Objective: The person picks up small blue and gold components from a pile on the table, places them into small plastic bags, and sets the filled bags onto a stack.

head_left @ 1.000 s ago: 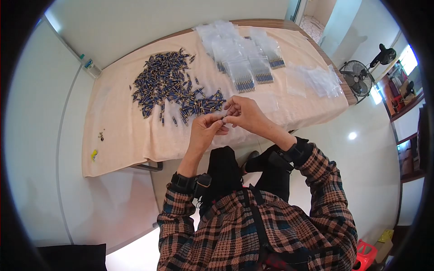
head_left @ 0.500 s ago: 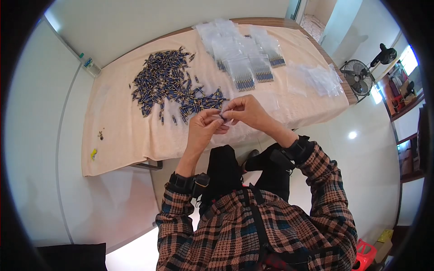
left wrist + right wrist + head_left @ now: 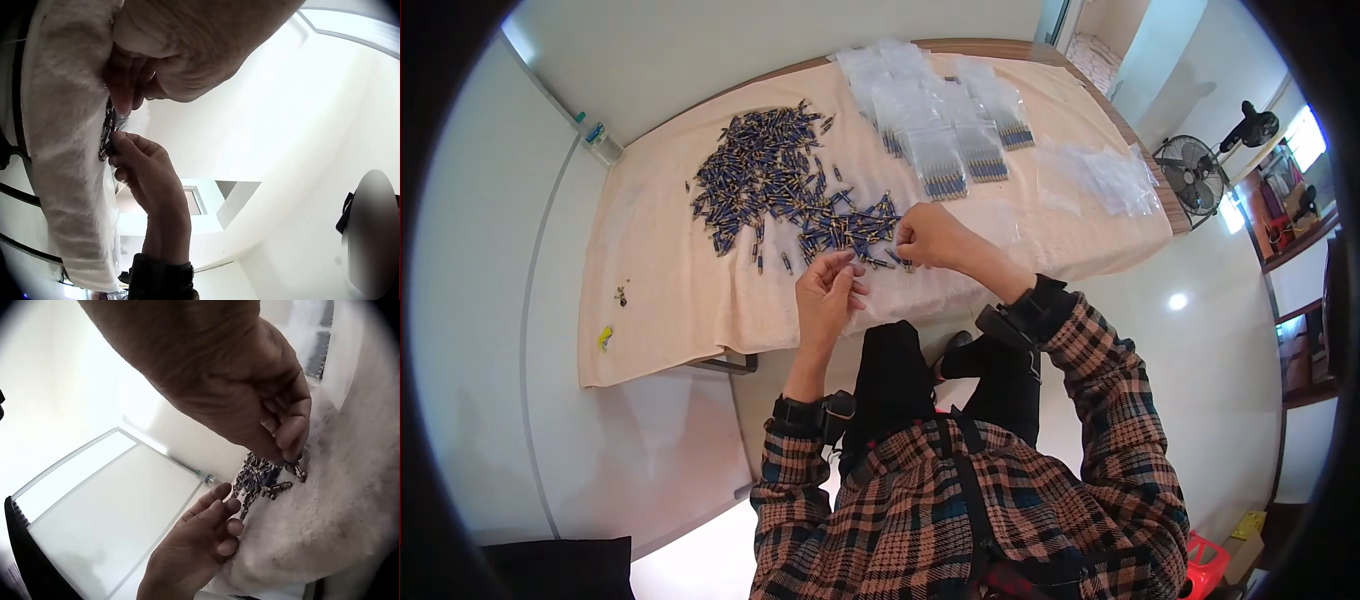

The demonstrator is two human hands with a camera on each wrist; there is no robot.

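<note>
The right hand point(image 3: 937, 238) is at the near right edge of a pile of small blue and gold pieces point(image 3: 760, 180). In the left wrist view the right thumb and fingertips point(image 3: 119, 141) pinch a small dark piece. More pieces point(image 3: 253, 481) lie under and beside those fingers in the right wrist view. The left hand point(image 3: 827, 295) hovers just below the pile, left of the right hand, palm partly turned up and fingers loosely bent. Nothing shows in the left hand point(image 3: 194, 550) in the right wrist view, and the two hands are apart.
Clear bags with rows of pieces point(image 3: 940, 150) lie at the back of the cloth point(image 3: 670, 320), and flat clear bags point(image 3: 1100, 178) at the right. A bottle point(image 3: 603, 148) stands at the left edge. A yellow item point(image 3: 605, 337) lies front left; a fan point(image 3: 1190, 168) stands right.
The hands have parted from where they met over a small clear bag. The left hand has moved left and loosened; the right hand has come down by the loose pieces, and the bag is out of sight.
</note>
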